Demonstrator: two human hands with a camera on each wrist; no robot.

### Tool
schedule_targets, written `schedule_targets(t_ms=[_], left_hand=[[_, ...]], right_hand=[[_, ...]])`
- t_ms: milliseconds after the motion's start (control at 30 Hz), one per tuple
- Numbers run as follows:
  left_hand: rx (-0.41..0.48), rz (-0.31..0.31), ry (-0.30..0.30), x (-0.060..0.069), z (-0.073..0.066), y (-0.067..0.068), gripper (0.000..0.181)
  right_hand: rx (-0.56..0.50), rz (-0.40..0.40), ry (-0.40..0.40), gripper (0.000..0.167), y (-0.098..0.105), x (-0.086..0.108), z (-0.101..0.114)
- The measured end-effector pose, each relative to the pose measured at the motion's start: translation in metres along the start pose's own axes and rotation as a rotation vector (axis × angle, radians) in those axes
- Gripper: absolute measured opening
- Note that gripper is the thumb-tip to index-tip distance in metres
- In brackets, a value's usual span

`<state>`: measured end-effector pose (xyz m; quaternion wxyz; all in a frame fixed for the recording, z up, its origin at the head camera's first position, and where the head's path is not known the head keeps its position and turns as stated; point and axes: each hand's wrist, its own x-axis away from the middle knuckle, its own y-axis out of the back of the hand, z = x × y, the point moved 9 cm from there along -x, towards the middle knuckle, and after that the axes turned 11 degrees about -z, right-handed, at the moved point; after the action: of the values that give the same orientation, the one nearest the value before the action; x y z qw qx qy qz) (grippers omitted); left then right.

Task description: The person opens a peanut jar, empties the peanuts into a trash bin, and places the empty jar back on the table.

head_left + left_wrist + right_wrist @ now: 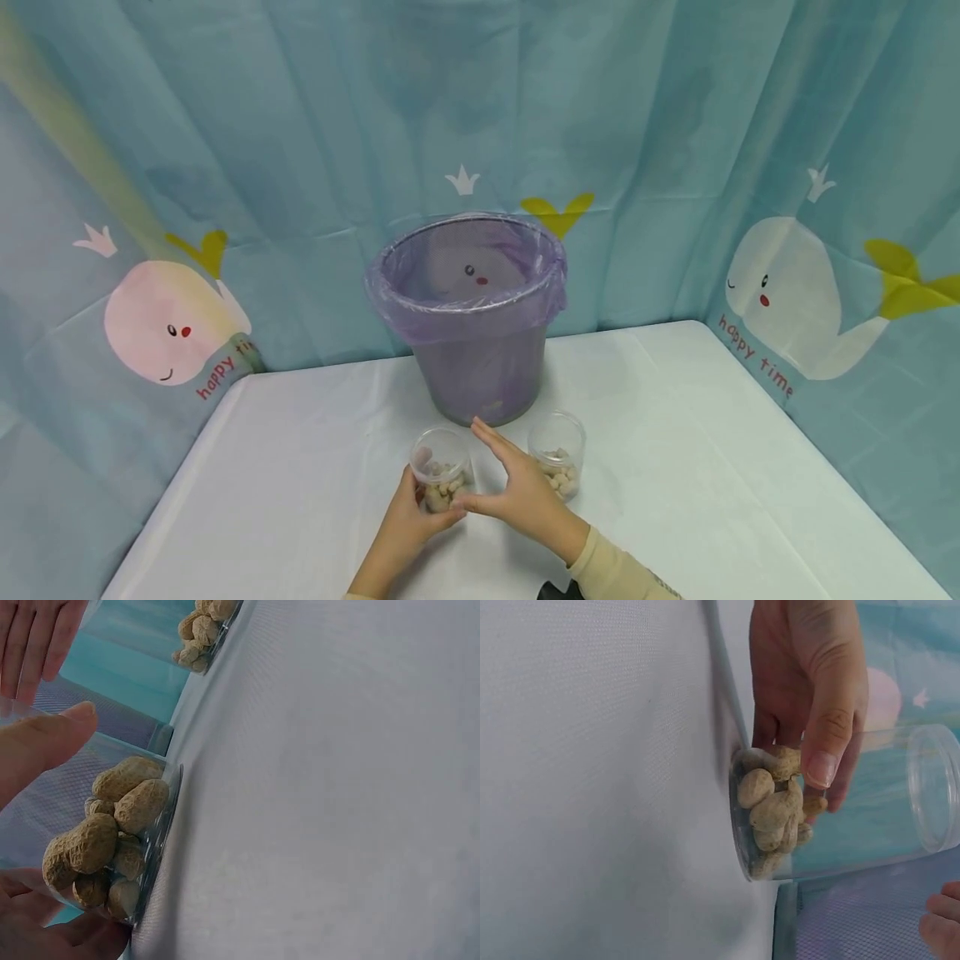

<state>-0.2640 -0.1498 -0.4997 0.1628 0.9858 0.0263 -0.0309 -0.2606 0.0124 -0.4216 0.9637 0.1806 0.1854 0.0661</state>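
Peanut tub, clear plastic, ~upright in front of the purple bin, and L hand has it! L grip: fingers curled round one side, thumb on the other, no gap to spare. Base on the surface or just off it; can't tell which.

R hand right alongside, nothing held: fingers straight, thumb spread well away, wide gap btwn. R thumb tip overlaps the held tub in the head view; contact unclear. Second tub sits just beside R hand, partly behind it, upright on the surface, w/ its own nuts and no grip round it.

Progress check: early going, I'd say. Done: held tub secured by L. Not done: peanuts are low in the tub, and no lid shows on it. Second tub's load is in place too. Left, prob.: any handling of the contents, since both tubs carry nuts and none show loose on the surface. Bin's liner is folded over the rim; no nuts visible up there, but the bottom's hidden, so no call on that.
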Motion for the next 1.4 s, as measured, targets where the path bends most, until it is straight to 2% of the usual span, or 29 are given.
schedule_targets(t_ms=[233, 533, 867, 1067, 1267, 1400], left_hand=[[0.005, 0.011, 0.006, -0.001, 0.001, -0.001, 0.108], [0.018, 0.005, 0.003, -0.001, 0.001, -0.001, 0.103], [0.035, 0.003, 0.011, 0.001, 0.000, -0.001, 0.094], [-0.039, -0.009, -0.030, -0.002, -0.007, 0.002, 0.093], [-0.075, -0.011, -0.030, 0.000, -0.015, 0.002, 0.093], [-0.101, -0.012, -0.029, 0.004, -0.027, 0.004, 0.093]], right_hand=[[0.006, -0.008, 0.021, 0.091, -0.004, -0.002, -0.003], [-0.008, -0.008, -0.014, 0.092, -0.008, -0.004, -0.007], [-0.052, -0.015, 0.004, 0.092, -0.009, -0.007, -0.003], [-0.097, -0.025, 0.010, 0.089, -0.004, -0.011, 0.002], [-0.132, -0.011, -0.026, 0.091, 0.003, -0.010, 0.006], [-0.157, -0.041, 0.021, 0.091, 0.014, -0.008, 0.019]])
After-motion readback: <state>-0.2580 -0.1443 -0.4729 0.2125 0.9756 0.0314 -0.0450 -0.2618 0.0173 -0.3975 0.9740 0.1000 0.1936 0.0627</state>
